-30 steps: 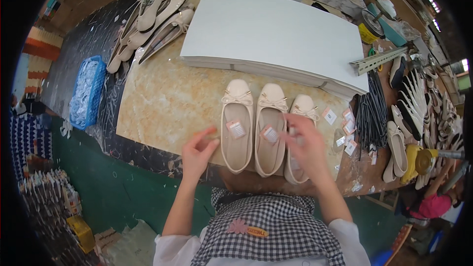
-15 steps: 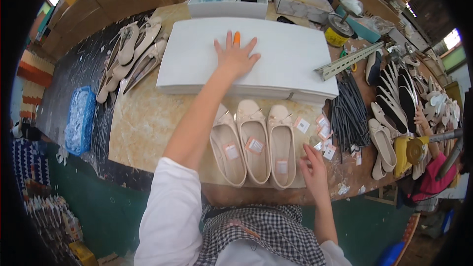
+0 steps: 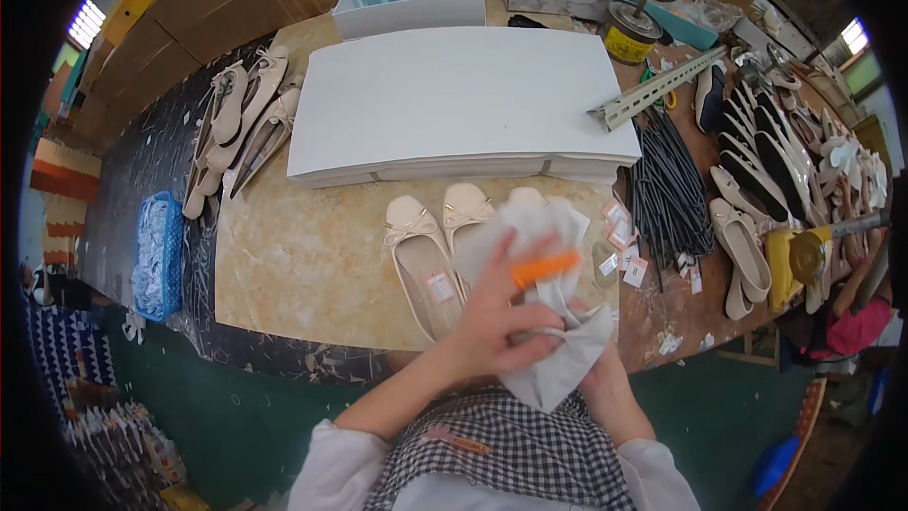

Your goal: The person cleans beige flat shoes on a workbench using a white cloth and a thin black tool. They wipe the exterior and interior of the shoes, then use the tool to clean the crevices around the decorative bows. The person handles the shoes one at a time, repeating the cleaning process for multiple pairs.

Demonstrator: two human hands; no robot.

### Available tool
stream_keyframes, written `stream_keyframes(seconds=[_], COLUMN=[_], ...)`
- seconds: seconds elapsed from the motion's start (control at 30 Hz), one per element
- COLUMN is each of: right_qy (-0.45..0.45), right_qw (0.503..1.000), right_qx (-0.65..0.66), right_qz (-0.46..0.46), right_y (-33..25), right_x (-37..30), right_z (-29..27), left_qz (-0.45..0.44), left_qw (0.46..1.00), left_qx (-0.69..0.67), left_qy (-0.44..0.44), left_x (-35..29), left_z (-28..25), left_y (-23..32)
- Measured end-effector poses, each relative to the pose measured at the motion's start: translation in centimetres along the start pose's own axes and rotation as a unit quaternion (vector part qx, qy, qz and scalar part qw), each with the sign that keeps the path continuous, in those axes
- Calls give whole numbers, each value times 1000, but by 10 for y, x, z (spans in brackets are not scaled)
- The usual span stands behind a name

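Note:
A crumpled sheet of thin white paper is bunched between my hands, blurred by motion. My left hand, with an orange cover on one finger, has its curled fingers closed on the paper. My right hand grips it from the right side, its fingers mostly hidden behind the sheet. Under and beyond the paper lie beige bow-topped flat shoes: the left shoe shows a label inside, the middle shoe is partly covered, and only the toe of the right shoe shows.
A thick stack of white paper lies beyond the shoes, a metal angle bar on its right end. Small labels, dark thin rods and more shoes are at right. Other flats and a blue basket are at left.
My left hand has left the paper stack with a sheet and come down over the shoes. My right hand has moved from beside the labels to the sheet, now crumpled.

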State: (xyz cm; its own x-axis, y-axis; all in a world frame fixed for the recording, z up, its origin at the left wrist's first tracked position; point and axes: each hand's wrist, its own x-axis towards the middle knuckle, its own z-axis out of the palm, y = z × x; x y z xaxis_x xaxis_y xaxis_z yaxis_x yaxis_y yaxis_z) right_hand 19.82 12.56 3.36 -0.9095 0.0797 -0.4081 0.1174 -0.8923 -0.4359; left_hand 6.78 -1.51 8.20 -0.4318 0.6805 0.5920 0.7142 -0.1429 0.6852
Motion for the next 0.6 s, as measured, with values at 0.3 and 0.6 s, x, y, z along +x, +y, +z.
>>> stream_keyframes(seconds=[0.3, 0.6], right_qy=[-5, 50], right_qw=[640, 383], right_qx=[-722, -878], right_qz=[-263, -282], right_y=[-10, -11], right_x=[14, 83], right_z=[48, -15], left_qz=[-398, -114], left_qw=[862, 945], left_qx=[-284, 225], left_qy=[134, -209], left_x=[-19, -65], left_z=[35, 80], left_y=[-29, -10])
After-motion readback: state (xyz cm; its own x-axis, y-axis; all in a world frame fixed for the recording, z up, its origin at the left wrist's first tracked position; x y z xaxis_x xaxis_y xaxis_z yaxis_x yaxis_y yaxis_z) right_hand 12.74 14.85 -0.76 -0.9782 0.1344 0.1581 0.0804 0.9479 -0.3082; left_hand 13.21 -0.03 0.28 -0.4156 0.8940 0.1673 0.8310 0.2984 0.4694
